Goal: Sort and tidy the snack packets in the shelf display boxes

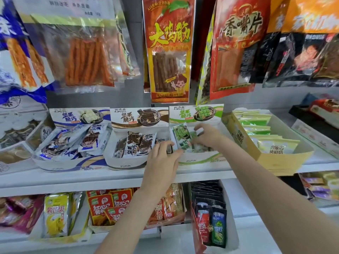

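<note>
Green and white box at 3 o'clock from brown and white box; blue and white box at 9 o'clock.

At twelve o'clock above me hangs a tall orange bag of brown sticks; at one o'clock a red bag with gold lettering; at eleven a clear bag of orange sticks.

hanging packets overhead, green box open-topped
</note>
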### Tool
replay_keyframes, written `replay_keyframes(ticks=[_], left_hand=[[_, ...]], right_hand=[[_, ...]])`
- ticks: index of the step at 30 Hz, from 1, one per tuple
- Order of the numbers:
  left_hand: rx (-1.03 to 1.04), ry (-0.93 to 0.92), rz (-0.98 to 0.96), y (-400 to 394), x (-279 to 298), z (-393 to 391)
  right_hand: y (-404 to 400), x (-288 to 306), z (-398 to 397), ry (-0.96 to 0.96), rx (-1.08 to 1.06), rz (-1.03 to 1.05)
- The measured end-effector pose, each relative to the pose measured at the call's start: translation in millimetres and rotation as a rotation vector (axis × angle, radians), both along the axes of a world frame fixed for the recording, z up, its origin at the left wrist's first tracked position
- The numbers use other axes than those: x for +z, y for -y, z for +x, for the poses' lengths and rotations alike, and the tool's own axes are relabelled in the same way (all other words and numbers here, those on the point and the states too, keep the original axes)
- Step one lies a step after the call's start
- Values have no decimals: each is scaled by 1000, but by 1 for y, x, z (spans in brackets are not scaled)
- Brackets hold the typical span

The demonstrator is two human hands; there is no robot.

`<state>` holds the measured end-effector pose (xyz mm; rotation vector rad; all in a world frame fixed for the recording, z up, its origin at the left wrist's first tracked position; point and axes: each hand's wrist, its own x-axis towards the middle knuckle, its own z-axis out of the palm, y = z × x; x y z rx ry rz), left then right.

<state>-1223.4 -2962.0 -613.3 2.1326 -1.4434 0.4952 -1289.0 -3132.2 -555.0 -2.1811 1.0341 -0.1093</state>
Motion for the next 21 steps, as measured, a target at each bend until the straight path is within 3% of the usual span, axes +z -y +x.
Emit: replay_keyframes(ticks=[4, 10, 13, 15, 17, 21], left_hand=[[26, -8, 8, 2, 0, -2], [12, -44, 38, 11, 9, -17], [-56, -177, 45, 18, 18, -38], [-127, -233, 69, 27, 28, -54], [-209, -287, 123, 42, 42, -70], [-359, -372, 322, 85, 69, -101]], right_hand=[[-2, 7, -17, -48, 41, -186], [-14, 37, -84, 171, 11, -408], [-6, 55, -129, 223, -45, -534], [16, 61, -150, 157, -82, -583], [41, 60, -159, -26, -25, -567], [70, 65, -162, -323, 192, -232]])
